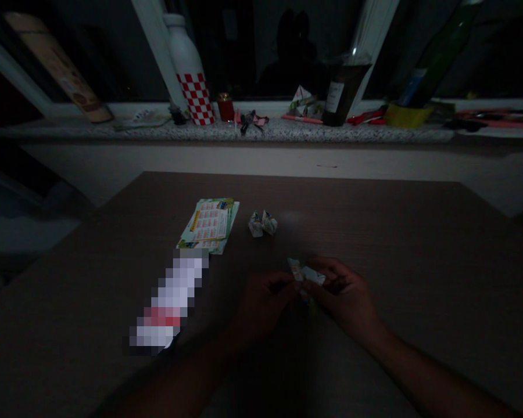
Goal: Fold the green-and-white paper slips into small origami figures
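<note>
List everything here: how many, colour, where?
Held paper: one, white-green, between both hands
Folded papers: two, printed white, mid-table
Printed sheets: one stack, green-white, left of those
Pixelated object: one, whitish-red, table left
Table: one, brown, foreground
Windowsill: one, speckled grey, behind table
Window frames: several, white, background
Tall container: one, tan, sill far left
Checked bottle: one, white-red, sill left
Jar: one, red, beside checked bottle
Labelled container: one, dark, sill centre-right
Bottle: one, green, sill right
Container: one, yellow, sill right
Small clutter: uncounted, mixed, along sill
Left hand: one, shadowed, holding paper
Right hand: one, shadowed, holding paper
</note>
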A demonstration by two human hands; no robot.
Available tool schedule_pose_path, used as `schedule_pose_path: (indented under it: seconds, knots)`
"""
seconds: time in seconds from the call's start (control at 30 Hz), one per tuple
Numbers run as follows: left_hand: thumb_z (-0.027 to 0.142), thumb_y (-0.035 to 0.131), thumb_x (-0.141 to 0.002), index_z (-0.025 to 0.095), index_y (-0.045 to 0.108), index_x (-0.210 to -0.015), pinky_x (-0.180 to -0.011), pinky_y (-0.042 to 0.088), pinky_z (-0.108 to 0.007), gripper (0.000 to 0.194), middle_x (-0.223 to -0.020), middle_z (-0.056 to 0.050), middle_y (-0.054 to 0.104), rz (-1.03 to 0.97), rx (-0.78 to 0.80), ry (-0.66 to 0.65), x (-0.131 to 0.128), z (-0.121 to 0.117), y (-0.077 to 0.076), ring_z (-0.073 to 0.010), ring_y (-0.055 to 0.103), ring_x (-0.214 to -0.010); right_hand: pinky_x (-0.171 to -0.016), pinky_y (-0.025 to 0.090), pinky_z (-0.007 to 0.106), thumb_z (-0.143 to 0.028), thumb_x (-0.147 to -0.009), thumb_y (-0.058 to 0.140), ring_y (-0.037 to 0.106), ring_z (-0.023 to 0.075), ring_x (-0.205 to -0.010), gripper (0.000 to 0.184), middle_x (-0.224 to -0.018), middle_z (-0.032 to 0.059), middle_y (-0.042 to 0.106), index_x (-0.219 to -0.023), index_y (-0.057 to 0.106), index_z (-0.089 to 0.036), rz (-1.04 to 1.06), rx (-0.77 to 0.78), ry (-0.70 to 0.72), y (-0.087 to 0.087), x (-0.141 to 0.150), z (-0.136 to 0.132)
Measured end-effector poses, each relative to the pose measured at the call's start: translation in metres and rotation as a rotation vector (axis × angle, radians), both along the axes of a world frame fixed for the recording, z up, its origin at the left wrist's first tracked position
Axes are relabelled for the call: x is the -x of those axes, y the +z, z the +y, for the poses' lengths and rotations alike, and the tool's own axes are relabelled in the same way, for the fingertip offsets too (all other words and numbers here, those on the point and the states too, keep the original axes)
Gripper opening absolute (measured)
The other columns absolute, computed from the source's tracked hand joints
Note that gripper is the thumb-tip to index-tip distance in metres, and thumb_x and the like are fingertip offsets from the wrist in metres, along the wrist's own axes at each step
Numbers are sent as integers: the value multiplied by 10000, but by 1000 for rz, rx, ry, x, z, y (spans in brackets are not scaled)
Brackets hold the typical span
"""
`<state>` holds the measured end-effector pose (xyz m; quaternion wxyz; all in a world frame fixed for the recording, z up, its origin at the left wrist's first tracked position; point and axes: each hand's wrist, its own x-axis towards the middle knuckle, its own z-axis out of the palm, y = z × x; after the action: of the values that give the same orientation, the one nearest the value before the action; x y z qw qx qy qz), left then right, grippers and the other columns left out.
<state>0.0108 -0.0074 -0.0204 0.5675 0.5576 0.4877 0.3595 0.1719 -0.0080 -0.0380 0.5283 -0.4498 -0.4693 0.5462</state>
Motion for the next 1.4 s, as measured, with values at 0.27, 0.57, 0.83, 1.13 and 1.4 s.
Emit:
schedule_pose_path:
  seconds: [0.27,0.57,0.83,1.13,1.4]
  knots:
    - [335,604,-800,134,649,-683,-503,315,-201,237,-553,30,509,17,-24,75,1,-1,1,-94,430,-531,-532,482,205,-191,-680,740,614,117,-597,251,-708,-7,677,-895,610,-193,-56,-27,28,6,2,-3]
    - [314,613,-790,142,643,-675,-523,339,-204,209,-562,30,531,-55,-52,129,7,5,5,-97,457,-544,-555,501,210,-176,-695,717,642,129,-631,220,-720,-6,683,-881,604,-206,-184,-63,42,8,0,-8]
    - [261,690,-732,164,645,-902,-625,443,-231,201,-747,-5,636,12,-119,82,15,4,4,-142,584,-700,-516,500,207,-184,-710,689,647,133,-592,206,-706,1,697,-897,605,-206,-288,-131,25,4,-3,-7]
    - [207,646,-792,167,661,-868,-739,490,-278,88,-877,-59,668,346,-688,-120,26,9,13,-164,622,-807,-602,545,268,-142,-707,663,682,176,-680,241,-795,21,720,-927,634,-234,-651,-546,-47,3,-14,-9]
    - [226,630,-814,183,709,-823,-749,513,-264,90,-868,-71,719,382,-781,-137,31,8,16,-166,659,-825,-590,547,274,-131,-733,670,683,181,-695,245,-804,25,705,-948,618,-237,-686,-682,-93,5,-16,-10]
